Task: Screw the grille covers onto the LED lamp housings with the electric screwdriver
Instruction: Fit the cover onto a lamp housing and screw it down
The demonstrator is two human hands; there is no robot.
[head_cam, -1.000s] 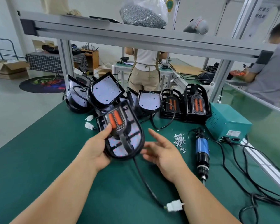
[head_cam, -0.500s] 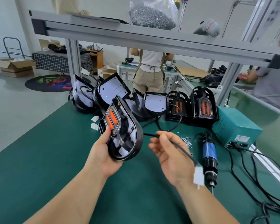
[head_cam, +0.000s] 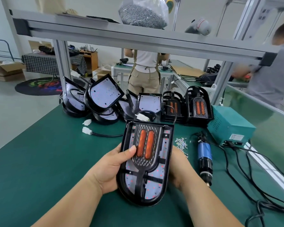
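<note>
In the centre of the frame, the left hand (head_cam: 108, 169) grasps a black, round-ended LED lamp housing (head_cam: 154, 189) by its left edge. Its thumb presses on the black grille cover with two orange lenses (head_cam: 145, 145) seated in the housing. The right hand (head_cam: 179, 169) lies against the housing's right edge with its fingers hidden, so its grip cannot be told. At right, the blue-and-black electric screwdriver (head_cam: 204, 153) lies on the green mat (head_cam: 39, 161) near a heap of small silver screws (head_cam: 181, 143).

Lamp housing (head_cam: 144, 161) at centre front, screws (head_cam: 181, 142) just right of it, electric screwdriver (head_cam: 204, 154) further right, power box (head_cam: 228, 130) behind that, heaped housings (head_cam: 103, 95) rear left, stood lamps (head_cam: 198, 104) rear centre.
</note>
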